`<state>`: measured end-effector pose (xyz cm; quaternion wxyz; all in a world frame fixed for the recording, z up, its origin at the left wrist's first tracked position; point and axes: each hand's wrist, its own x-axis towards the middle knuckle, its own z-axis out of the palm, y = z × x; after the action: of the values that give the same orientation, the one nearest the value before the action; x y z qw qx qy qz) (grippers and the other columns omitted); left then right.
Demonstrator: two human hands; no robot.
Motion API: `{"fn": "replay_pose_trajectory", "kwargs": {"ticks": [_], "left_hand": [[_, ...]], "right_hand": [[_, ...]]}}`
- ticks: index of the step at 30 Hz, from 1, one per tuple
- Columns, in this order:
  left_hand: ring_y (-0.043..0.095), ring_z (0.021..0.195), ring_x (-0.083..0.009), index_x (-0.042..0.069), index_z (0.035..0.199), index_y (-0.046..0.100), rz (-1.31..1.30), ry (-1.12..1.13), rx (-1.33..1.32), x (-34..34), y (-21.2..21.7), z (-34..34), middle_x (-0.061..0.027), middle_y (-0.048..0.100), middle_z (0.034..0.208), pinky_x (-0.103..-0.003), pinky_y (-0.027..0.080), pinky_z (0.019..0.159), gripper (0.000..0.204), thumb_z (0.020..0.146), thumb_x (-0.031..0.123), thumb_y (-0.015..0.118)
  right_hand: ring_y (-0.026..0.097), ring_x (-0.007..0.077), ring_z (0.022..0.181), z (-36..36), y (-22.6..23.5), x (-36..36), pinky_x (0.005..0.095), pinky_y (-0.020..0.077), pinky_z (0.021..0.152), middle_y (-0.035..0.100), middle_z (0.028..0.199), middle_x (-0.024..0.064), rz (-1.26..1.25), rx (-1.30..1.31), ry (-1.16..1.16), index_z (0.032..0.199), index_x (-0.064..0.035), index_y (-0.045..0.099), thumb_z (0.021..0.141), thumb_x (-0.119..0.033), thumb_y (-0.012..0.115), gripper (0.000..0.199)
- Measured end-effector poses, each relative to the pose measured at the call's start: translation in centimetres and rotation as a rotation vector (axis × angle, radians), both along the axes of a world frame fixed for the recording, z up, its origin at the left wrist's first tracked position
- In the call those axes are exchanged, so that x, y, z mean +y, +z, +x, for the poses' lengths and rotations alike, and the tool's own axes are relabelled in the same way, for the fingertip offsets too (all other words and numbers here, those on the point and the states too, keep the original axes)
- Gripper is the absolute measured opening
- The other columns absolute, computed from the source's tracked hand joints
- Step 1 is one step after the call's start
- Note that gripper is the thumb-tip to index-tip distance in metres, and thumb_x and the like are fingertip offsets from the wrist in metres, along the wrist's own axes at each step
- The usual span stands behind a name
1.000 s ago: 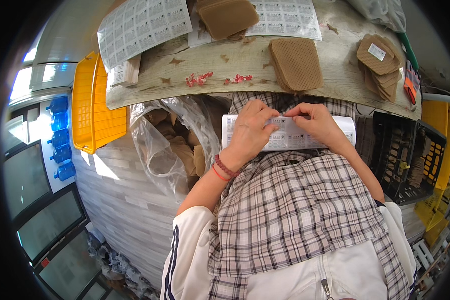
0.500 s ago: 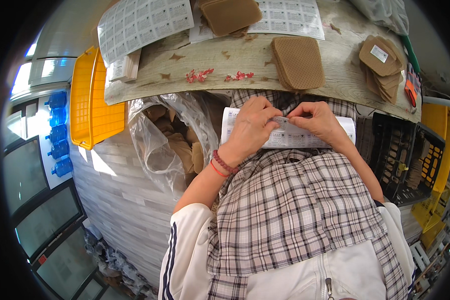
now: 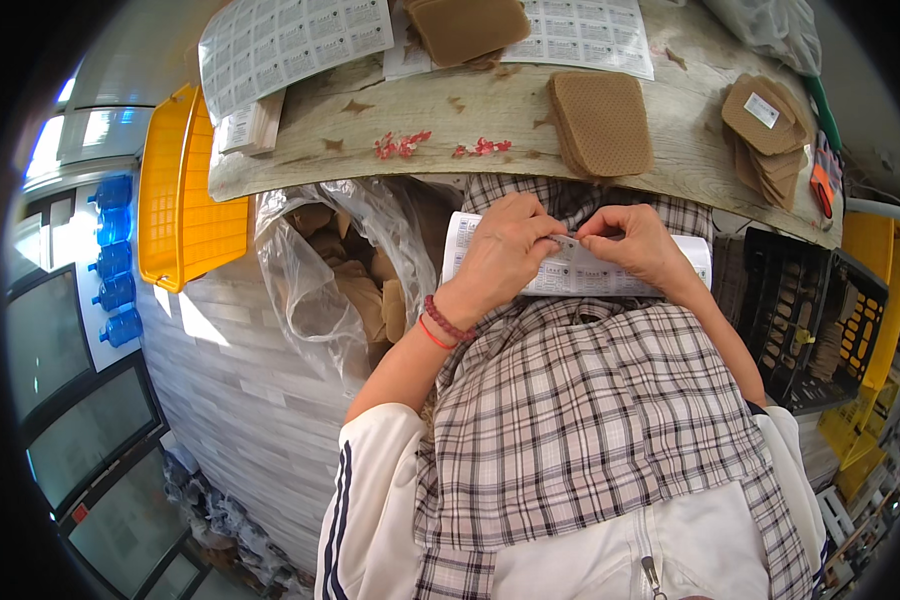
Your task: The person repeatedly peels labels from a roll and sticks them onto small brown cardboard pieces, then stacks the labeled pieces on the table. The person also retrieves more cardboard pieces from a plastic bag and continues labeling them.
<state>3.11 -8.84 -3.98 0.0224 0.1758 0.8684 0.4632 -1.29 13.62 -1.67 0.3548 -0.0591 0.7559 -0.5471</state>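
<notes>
A white sheet of printed labels lies across my lap, below the table's front edge. My left hand rests over its left half, thumb and fingertips pinched at a label near the upper middle. Close beside it, my right hand pinches at the same spot with thumb and forefinger. The fingertips of both hands nearly meet, and they partly hide the label between them. Whether that label is lifted off its backing I cannot tell.
Stacked brown textured pads sit on the wooden table; another pad pile has a white label on top. More label sheets lie behind. A plastic bag of brown pieces, a yellow basket and black crates flank me.
Both hands stay pinched at the same place on the sheet, with only a slight shift of the fingertips. The view has tilted a little.
</notes>
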Motion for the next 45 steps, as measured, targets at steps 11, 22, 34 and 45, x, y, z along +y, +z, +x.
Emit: {"fn": "replay_pose_trajectory", "kwargs": {"ticks": [11, 22, 34, 45], "left_hand": [[0.060, 0.097, -0.0315, 0.001, 0.105, 0.074, -0.076, 0.031, -0.117, -0.2, 0.0, -0.3, -0.0126, 0.062, 0.092, -0.041, 0.049, 0.085, 0.022, 0.086, 0.011, 0.074], [0.060, 0.100, -0.0331, 0.001, 0.110, 0.074, -0.099, 0.062, -0.226, -0.2, 0.4, -0.4, -0.0141, 0.063, 0.094, -0.041, 0.048, 0.088, 0.027, 0.087, 0.015, 0.073], [0.066, 0.101, -0.0335, 0.001, 0.106, 0.074, -0.313, 0.045, -0.138, -2.4, 2.2, -0.6, -0.0156, 0.071, 0.102, -0.040, 0.051, 0.092, 0.023, 0.088, 0.015, 0.071], [0.066, 0.099, -0.0350, 0.006, 0.102, 0.077, -0.197, 0.091, -0.474, -3.5, 1.4, -3.4, -0.0160, 0.071, 0.100, -0.045, 0.052, 0.088, 0.021, 0.093, 0.020, 0.064]], "right_hand": [[0.066, 0.0146, 0.086, 1.8, -2.0, -0.5, 0.0280, 0.0511, 0.075, 0.074, 0.093, 0.0034, 0.023, 0.494, -0.093, 0.100, -0.0060, 0.078, 0.086, -0.012, 0.079, 0.016], [0.065, 0.0216, 0.087, 2.4, -2.0, -2.2, 0.0348, 0.0477, 0.077, 0.071, 0.096, 0.0006, 0.220, 1.145, -0.048, 0.090, -0.0099, 0.074, 0.075, -0.006, 0.081, 0.017], [0.061, 0.0259, 0.086, 2.8, -2.2, -2.8, 0.0378, 0.0456, 0.078, 0.066, 0.093, 0.0042, 0.203, 1.066, -0.137, 0.089, -0.0076, 0.067, 0.076, 0.001, 0.076, 0.018], [0.061, 0.0222, 0.091, 2.6, -1.8, -0.5, 0.0321, 0.0492, 0.083, 0.065, 0.096, 0.0074, -0.299, 0.878, -0.256, 0.097, -0.0040, 0.063, 0.091, 0.004, 0.067, 0.010]]}}
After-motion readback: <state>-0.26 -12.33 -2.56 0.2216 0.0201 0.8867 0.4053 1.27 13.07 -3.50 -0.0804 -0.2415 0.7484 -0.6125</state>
